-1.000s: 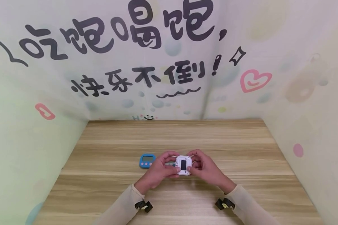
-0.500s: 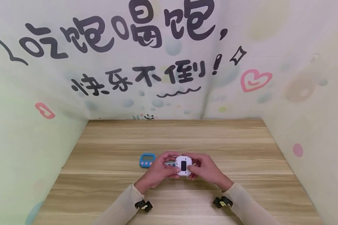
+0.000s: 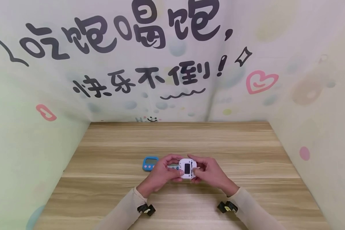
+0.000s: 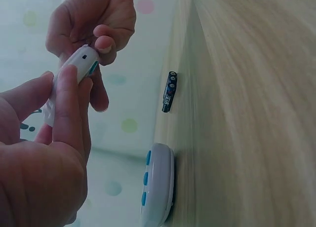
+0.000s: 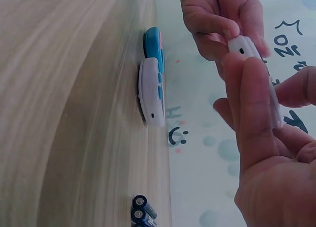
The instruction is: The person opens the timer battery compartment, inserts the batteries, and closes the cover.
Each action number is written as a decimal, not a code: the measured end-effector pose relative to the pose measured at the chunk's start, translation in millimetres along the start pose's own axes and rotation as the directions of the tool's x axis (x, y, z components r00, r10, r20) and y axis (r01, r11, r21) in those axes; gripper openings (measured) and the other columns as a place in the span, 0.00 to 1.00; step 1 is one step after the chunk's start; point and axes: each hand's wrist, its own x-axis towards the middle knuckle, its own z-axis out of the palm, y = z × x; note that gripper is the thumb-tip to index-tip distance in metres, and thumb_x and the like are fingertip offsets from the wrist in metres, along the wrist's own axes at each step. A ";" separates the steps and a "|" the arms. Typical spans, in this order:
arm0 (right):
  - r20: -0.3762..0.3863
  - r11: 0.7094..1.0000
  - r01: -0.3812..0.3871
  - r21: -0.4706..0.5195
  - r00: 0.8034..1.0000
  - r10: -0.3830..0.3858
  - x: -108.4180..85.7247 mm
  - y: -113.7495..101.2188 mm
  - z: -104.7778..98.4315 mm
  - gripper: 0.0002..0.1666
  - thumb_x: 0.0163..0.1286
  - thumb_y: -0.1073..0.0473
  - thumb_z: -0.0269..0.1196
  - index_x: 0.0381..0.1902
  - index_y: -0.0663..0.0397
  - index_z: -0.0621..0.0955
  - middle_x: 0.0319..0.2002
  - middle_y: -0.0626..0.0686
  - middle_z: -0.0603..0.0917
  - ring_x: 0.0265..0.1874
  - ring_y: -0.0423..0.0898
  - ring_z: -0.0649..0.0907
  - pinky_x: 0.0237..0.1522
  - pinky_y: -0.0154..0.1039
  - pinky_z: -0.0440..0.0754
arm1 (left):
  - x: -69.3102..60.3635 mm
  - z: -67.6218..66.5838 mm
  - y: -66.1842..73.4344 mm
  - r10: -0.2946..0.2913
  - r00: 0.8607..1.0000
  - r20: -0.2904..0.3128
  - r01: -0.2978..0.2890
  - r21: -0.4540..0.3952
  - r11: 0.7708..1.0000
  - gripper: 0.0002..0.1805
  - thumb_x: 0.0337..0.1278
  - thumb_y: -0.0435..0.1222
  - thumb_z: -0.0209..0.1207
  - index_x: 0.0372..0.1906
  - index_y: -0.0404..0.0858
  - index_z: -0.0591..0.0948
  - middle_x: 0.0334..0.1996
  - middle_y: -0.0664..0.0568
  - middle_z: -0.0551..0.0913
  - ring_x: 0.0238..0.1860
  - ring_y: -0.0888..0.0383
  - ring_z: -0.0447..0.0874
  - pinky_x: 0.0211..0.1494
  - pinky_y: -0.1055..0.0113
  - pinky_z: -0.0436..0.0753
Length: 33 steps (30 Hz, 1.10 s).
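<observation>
Both hands hold a white digital timer (image 3: 183, 168) above the table, its back turned up toward the head camera, with a dark rectangle in the middle. My left hand (image 3: 161, 172) pinches its left side, thumb on the back and fingers beneath. On the opposite side, my right hand (image 3: 214, 174) grips the edge with the thumb pressing on the back. A dark slit runs along that right part of the back. In the right wrist view the timer's white rim (image 5: 243, 45) shows between the fingers; its front is mostly hidden.
A blue timer (image 3: 150, 163) with pink buttons lies left of the hands. Another white timer (image 5: 150, 91) with blue buttons lies beside it, mostly covered by my left hand in the head view. Several small batteries (image 4: 170, 91) lie together on the wooden table (image 3: 172, 137).
My right fingers have closed in on the timer's right edge, and the thumb has shifted slightly on its back. The dark slit there has appeared. My left hand keeps its place.
</observation>
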 end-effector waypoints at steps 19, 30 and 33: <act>-0.041 0.997 0.076 0.016 0.996 -0.076 0.5 9.0 -11.8 0.20 0.72 0.67 0.70 0.61 0.59 0.83 0.36 0.64 0.85 0.31 0.64 0.91 0.35 0.59 0.92 | 0.4 -8.4 -1.5 0.001 0.997 -0.080 -0.002 -0.010 1.000 0.32 0.61 0.20 0.67 0.70 0.32 0.73 0.56 0.44 0.82 0.41 0.55 0.92 0.43 0.60 0.94; 0.046 0.983 0.068 -0.170 0.997 -0.061 -0.6 23.8 -19.7 0.16 0.72 0.67 0.69 0.55 0.55 0.87 0.35 0.55 0.86 0.31 0.51 0.87 0.34 0.44 0.92 | 1.2 -14.7 -3.2 0.001 0.995 -0.100 -0.001 0.002 1.000 0.32 0.60 0.21 0.68 0.69 0.31 0.73 0.57 0.39 0.81 0.41 0.55 0.91 0.44 0.58 0.94; 0.087 0.956 0.076 -0.283 0.995 -0.053 -2.3 29.7 -19.7 0.14 0.70 0.67 0.69 0.52 0.54 0.89 0.34 0.51 0.86 0.31 0.40 0.83 0.34 0.33 0.87 | 0.6 -15.1 -3.1 -0.004 0.995 -0.104 0.004 0.005 1.000 0.32 0.60 0.21 0.68 0.69 0.31 0.74 0.56 0.40 0.81 0.41 0.54 0.91 0.44 0.56 0.94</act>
